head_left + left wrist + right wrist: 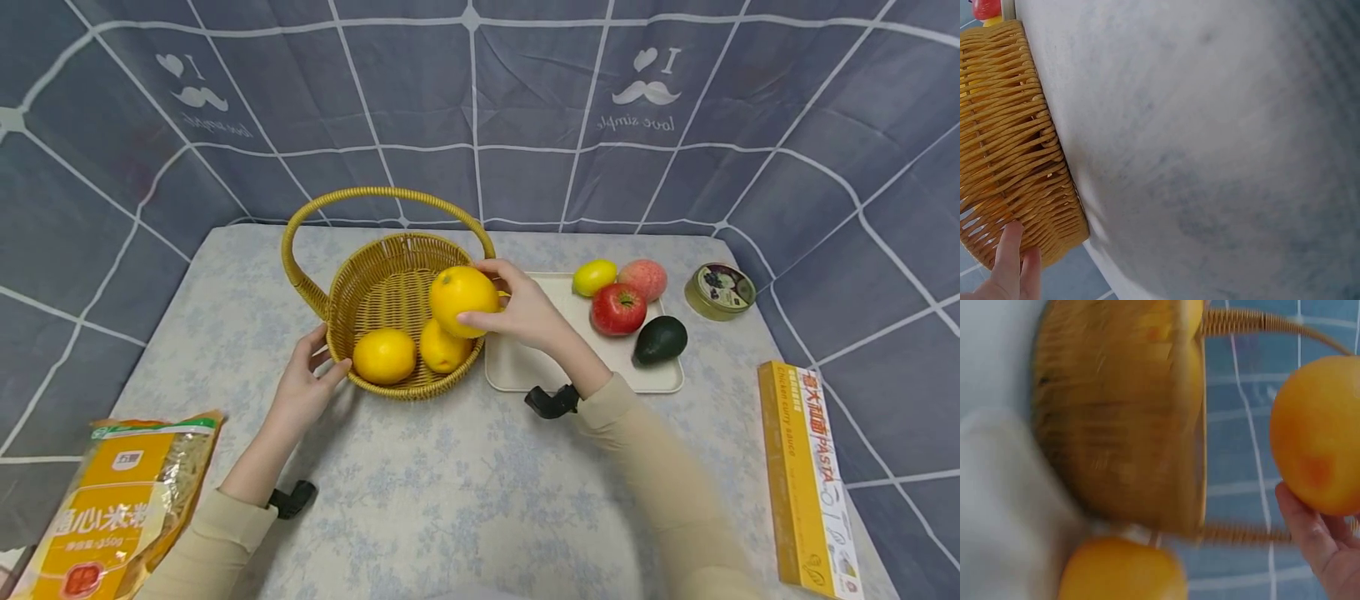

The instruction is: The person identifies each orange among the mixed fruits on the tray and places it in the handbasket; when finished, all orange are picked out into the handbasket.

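Note:
My right hand (525, 310) holds a yellow orange (462, 300) over the right side of a woven basket (405, 390); in the right wrist view this orange (1319, 437) has a reddish patch. Two more oranges lie inside the basket, one orange (384, 357) at the front left and another orange (444, 348) partly under the held one. My left hand (303, 383) rests its fingers against the basket's left outer side, near the handle's base. The left wrist view shows its fingers (1007, 253) on the wicker. Outside the basket, another orange (1124, 572) appears low in the right wrist view.
Right of the basket, a cream tray (517, 379) bears a lemon (595, 277), a peach (642, 279), a red apple (618, 309) and an avocado (660, 340). Farther right are a round tin (720, 291) and a pasta box (810, 479). A food bag (123, 508) lies front left.

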Demonstrator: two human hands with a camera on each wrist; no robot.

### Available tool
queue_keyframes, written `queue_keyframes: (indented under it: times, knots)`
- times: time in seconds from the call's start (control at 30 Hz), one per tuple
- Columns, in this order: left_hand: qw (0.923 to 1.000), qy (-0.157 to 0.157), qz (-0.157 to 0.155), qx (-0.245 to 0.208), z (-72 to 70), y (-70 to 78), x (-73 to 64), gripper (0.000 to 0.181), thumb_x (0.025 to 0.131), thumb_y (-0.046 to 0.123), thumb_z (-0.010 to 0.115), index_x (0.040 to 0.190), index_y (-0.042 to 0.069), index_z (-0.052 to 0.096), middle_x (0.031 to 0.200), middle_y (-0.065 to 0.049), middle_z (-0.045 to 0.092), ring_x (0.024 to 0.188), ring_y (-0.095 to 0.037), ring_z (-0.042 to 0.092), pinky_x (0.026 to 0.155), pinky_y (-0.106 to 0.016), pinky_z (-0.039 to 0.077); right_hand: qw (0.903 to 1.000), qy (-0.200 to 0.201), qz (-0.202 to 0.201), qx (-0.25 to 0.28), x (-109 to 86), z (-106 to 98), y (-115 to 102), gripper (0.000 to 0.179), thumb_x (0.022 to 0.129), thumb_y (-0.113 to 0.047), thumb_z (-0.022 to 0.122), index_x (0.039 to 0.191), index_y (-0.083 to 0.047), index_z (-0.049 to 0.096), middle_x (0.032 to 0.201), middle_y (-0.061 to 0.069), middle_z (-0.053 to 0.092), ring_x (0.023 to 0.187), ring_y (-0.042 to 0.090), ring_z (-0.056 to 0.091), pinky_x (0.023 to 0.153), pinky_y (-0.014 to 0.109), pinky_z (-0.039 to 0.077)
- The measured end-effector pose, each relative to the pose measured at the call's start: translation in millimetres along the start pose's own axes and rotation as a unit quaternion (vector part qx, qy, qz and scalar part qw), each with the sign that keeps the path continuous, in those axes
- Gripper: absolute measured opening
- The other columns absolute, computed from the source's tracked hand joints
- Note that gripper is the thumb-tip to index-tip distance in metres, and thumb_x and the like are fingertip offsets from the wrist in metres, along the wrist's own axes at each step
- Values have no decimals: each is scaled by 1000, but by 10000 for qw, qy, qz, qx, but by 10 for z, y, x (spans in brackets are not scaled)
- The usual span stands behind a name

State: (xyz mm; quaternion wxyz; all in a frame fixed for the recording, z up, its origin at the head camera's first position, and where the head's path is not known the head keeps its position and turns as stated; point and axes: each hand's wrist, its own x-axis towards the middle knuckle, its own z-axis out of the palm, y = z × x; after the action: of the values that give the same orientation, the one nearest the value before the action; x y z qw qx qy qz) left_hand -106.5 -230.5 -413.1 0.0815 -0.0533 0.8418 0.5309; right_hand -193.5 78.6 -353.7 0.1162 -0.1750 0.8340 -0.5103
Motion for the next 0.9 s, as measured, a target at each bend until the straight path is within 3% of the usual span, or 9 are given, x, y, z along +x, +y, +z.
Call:
queue_keyframes:
  times: [0.17, 0.4, 0.63, 0.9]
  knots:
    - [10000, -7, -36, -5, -18, 0, -11, 77, 103, 21, 52, 159, 10, 1, 164, -17, 12, 147, -40, 24, 110, -56, 40, 9982, -20, -66, -595, 168, 341, -286, 76, 79, -42, 80, 144, -19, 48, 141, 3, 51, 117, 19, 55, 97, 37, 52]
    - [10000, 7, -50, 9, 0, 15, 6, 77, 103, 22, 52, 159, 9, 1, 163, -18, 13, 146, -41, 26, 110, -55, 41, 9980, 126, -135, -605, 581, 598, -417, 80, 80, -46, 78, 147, -18, 45, 146, 2, 49, 121, 18, 54, 99, 35, 50]
    - [9997, 65, -78, 218, -8, 28, 13, 76, 103, 20, 52, 159, 9, 3, 162, -18, 17, 145, -39, 29, 106, -53, 45, 9982, 13, 468, -375, 960, 737, -402, 79, 84, -43, 76, 148, -15, 41, 143, 5, 51, 118, 20, 56, 97, 35, 51]
    - [9997, 27, -124, 188, -2, 25, 26, 77, 102, 22, 53, 159, 9, 3, 163, -17, 16, 145, -39, 28, 105, -53, 46, 9852, -338, 1312, -1050, 1154, 974, -445, 77, 81, -39, 80, 145, -14, 45, 140, 5, 55, 118, 20, 57, 95, 33, 51]
